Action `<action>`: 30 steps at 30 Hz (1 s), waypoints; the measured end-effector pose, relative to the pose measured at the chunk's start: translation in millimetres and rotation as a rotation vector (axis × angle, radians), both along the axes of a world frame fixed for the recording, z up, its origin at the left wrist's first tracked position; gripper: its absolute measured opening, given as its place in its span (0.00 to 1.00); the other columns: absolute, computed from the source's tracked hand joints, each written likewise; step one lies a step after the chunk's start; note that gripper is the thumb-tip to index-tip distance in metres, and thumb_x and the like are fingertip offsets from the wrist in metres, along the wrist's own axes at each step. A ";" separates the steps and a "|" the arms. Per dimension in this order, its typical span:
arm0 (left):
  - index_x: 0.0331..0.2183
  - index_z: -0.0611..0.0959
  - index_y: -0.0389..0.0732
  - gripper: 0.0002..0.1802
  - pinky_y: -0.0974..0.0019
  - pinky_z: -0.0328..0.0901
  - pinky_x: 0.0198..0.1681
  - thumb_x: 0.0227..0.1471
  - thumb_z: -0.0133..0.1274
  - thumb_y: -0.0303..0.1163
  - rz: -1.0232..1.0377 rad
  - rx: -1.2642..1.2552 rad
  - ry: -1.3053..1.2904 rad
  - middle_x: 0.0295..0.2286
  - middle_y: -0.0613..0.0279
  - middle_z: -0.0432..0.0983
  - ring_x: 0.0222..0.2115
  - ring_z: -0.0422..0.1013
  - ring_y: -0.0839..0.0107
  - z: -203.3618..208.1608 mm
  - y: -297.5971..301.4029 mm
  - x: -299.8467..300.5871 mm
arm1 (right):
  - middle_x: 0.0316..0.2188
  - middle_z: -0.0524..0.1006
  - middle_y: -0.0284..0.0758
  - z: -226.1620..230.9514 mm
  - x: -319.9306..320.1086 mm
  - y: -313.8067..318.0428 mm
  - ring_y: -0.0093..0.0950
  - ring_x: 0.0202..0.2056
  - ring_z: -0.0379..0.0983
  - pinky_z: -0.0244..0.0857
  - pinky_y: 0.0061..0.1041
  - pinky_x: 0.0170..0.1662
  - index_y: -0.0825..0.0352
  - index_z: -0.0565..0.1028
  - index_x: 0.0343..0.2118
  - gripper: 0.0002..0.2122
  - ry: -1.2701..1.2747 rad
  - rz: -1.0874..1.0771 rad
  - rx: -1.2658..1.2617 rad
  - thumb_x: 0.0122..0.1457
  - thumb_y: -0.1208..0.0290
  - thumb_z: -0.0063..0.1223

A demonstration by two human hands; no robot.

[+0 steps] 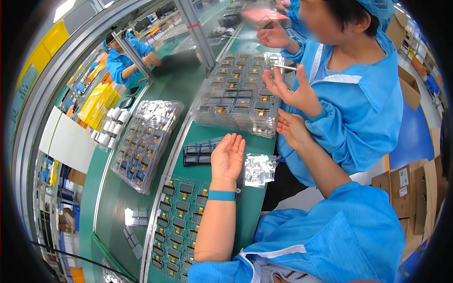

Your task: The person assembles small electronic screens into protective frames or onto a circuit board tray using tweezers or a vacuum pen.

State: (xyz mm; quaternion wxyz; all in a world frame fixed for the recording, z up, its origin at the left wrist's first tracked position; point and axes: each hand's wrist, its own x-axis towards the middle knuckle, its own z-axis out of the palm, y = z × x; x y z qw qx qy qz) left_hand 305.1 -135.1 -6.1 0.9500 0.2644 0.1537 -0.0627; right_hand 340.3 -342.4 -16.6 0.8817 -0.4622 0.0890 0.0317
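1. Blue sleeves (311, 240) of the wearer's jacket lay nearest the camera, with a bare left forearm and a teal band (222, 195) at the wrist.
2. Left hand (227, 156): palm up, fingers extended and slightly cupped, nothing held. It appeared above the green counter (258, 145), between dark panels (191, 160) on its left and a silvery packet (259, 170) on its right.
3. Right hand (292, 130): fingers loosely bent, no object seen in it. It was beside the near right corner of a tall tray stack (231, 122); contact could not be told.
4. Display modules (179, 222) sat in rows in a clear tray (175, 198) on the counter, left of the left forearm. Each had a dark grey, glossy rectangular face with a short gold-orange tab at one edge.
5. Tray stack: many transparent layers; its top layer bore similar dark rectangles with gold tabs.
6. Dark panels: grouped flat, near-black, with blue strips between them.
7. Second tray pile (158, 162), also clear and loaded, stood farther left, its plastic glaring white at the top.
8. Co-worker (339, 108), in blue, stood beyond the right hand, one palm raised with a slim pale rod (285, 67) at the fingers.
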 end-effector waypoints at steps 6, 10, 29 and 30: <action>0.43 0.66 0.26 0.20 0.60 0.61 0.51 0.48 0.50 0.24 -0.029 0.033 -0.035 0.45 0.44 0.62 0.48 0.61 0.56 -3.0 -12.3 15.8 | 0.30 0.74 0.30 4.6 4.3 -8.4 0.19 0.31 0.69 0.62 0.18 0.34 0.66 0.71 0.33 0.12 -0.010 0.080 -0.089 0.56 0.62 0.48; 0.40 0.69 0.28 0.17 0.60 0.63 0.48 0.48 0.51 0.24 -0.029 0.006 -0.001 0.40 0.49 0.68 0.45 0.65 0.58 -9.9 -13.8 23.0 | 0.29 0.74 0.32 13.9 9.6 -8.5 0.21 0.32 0.69 0.61 0.21 0.36 0.68 0.72 0.33 0.14 -0.036 0.076 -0.005 0.55 0.60 0.50; 0.35 0.69 0.29 0.17 0.62 0.59 0.50 0.45 0.54 0.29 -0.101 -0.092 0.030 0.37 0.54 0.64 0.42 0.62 0.61 9.3 -21.6 29.4 | 0.41 0.71 0.33 9.4 23.0 -11.8 0.26 0.46 0.61 0.53 0.32 0.47 0.67 0.70 0.43 0.20 -0.042 0.020 -0.477 0.52 0.57 0.49; 0.35 0.69 0.29 0.17 0.62 0.59 0.50 0.45 0.54 0.29 -0.098 -0.092 0.030 0.37 0.54 0.64 0.42 0.62 0.61 8.9 -21.5 30.5 | 0.42 0.70 0.32 5.5 29.5 -9.2 0.24 0.45 0.63 0.55 0.29 0.47 0.65 0.68 0.45 0.19 -0.113 0.046 -0.271 0.53 0.60 0.50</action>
